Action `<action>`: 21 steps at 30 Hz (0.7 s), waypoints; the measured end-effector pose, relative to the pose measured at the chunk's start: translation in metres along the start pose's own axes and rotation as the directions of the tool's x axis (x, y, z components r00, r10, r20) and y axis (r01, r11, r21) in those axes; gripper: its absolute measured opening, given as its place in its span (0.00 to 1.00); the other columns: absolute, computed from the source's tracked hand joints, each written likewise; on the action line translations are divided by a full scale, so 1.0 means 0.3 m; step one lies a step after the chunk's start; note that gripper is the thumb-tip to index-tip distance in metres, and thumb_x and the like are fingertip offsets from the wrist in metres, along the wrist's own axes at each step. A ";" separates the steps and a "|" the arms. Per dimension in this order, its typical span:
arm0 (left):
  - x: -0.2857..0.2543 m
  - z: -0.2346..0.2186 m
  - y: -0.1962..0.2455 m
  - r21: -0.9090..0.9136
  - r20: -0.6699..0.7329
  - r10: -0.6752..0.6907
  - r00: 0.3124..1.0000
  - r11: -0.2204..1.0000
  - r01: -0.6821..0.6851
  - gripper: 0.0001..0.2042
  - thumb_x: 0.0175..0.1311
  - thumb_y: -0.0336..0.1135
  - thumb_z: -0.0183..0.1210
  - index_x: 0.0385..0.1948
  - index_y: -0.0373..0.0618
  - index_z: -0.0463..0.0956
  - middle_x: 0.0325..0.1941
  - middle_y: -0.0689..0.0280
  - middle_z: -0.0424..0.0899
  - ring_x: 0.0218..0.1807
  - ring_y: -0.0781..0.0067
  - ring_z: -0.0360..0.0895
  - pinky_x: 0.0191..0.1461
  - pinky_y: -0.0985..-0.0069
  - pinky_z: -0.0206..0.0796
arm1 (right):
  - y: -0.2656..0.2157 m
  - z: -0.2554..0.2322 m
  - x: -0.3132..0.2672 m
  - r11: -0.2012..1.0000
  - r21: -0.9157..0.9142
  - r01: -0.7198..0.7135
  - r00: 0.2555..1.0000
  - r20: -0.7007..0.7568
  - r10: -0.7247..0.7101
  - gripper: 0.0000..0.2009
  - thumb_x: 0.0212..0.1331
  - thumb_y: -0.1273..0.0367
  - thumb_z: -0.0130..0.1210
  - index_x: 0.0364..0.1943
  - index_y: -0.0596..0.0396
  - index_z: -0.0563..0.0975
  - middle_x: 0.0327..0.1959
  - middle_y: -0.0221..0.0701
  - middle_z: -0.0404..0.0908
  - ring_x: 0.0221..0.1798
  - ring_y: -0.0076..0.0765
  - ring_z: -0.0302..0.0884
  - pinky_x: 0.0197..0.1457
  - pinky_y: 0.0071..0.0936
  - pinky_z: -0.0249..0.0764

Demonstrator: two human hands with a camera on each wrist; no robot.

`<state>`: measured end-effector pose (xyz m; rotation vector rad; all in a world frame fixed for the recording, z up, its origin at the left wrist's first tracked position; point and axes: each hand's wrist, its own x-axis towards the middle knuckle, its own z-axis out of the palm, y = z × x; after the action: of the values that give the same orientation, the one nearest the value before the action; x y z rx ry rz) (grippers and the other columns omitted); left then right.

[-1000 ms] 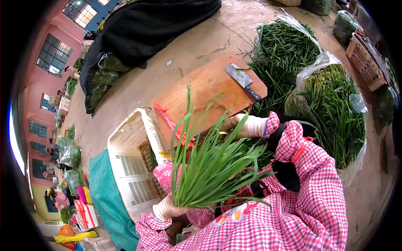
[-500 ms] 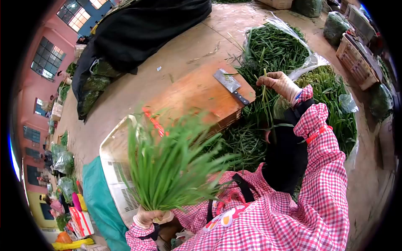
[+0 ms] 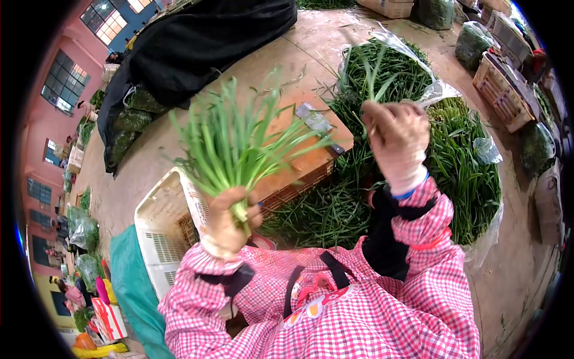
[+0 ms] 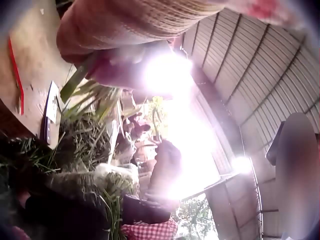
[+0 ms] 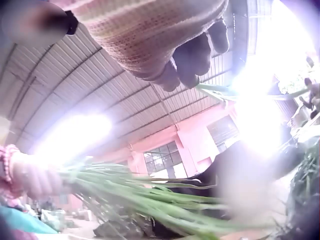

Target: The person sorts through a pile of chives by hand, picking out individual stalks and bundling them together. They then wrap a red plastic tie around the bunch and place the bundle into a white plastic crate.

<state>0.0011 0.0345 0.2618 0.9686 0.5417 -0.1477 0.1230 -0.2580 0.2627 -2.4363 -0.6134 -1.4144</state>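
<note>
The bunch of long green leaves (image 3: 224,143) is up in front of the apron, its leaves fanning toward 12 o'clock in the head view. The left hand (image 3: 228,224) grips its pale stalk end, fingers curled round it. Directions below run from the bunch.

At 3 o'clock, well apart, the right hand (image 3: 399,137) is raised, pinching a few thin stalks (image 3: 372,78) between thumb and fingers. Between the hands lies the wooden worktop (image 3: 311,158), with a cleaver (image 3: 315,121) flat on it near the far right corner. Loose greens (image 3: 326,215) spread at 4 o'clock.

An open plastic bag of greens (image 3: 391,69) stands at 2 o'clock and a second bag (image 3: 463,161) at 3 o'clock, beyond the right hand. The white crate (image 3: 156,206) sits at 7 o'clock, just beside a teal sheet (image 3: 134,269); a black cover (image 3: 191,54) lies at 11 o'clock.
</note>
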 end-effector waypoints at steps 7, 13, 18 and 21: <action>0.120 0.114 -0.220 -0.009 -0.048 -0.178 0.983 0.984 0.177 0.08 0.57 0.32 0.59 0.36 0.43 0.74 0.30 0.63 0.80 0.23 0.73 0.73 0.24 0.71 0.68 | -0.288 0.016 -0.263 0.897 0.415 -0.154 0.936 0.353 -0.003 0.16 0.42 0.72 0.63 0.40 0.49 0.78 0.32 0.28 0.78 0.39 0.39 0.76 0.55 0.43 0.70; 0.122 0.065 -0.301 0.053 -0.108 -0.248 0.963 0.966 0.255 0.08 0.60 0.36 0.57 0.36 0.42 0.77 0.31 0.65 0.81 0.31 0.69 0.77 0.31 0.72 0.70 | -0.343 0.028 -0.379 0.865 0.474 -0.166 0.928 0.371 -0.026 0.14 0.43 0.70 0.58 0.38 0.49 0.77 0.32 0.28 0.76 0.41 0.39 0.75 0.55 0.43 0.71; 0.127 0.029 -0.310 -0.078 -0.023 -0.298 0.954 0.952 0.295 0.10 0.62 0.36 0.56 0.39 0.40 0.77 0.34 0.62 0.82 0.35 0.65 0.79 0.37 0.67 0.73 | -0.378 0.033 -0.415 0.842 0.522 -0.138 0.928 0.365 -0.074 0.19 0.45 0.69 0.56 0.46 0.52 0.77 0.42 0.31 0.77 0.50 0.41 0.74 0.61 0.44 0.68; 0.117 0.029 -0.286 -0.081 0.007 -0.339 0.941 0.937 0.339 0.10 0.63 0.35 0.56 0.40 0.39 0.76 0.35 0.60 0.82 0.37 0.63 0.80 0.39 0.63 0.75 | -0.400 0.019 -0.416 0.826 0.531 -0.189 0.911 0.409 -0.054 0.23 0.43 0.69 0.56 0.50 0.52 0.75 0.48 0.33 0.75 0.55 0.43 0.72 0.63 0.46 0.65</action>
<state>0.0041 -0.0170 0.1843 0.7900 0.7139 -0.4288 0.0151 -0.1787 0.1526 -2.2193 -0.8738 -0.5553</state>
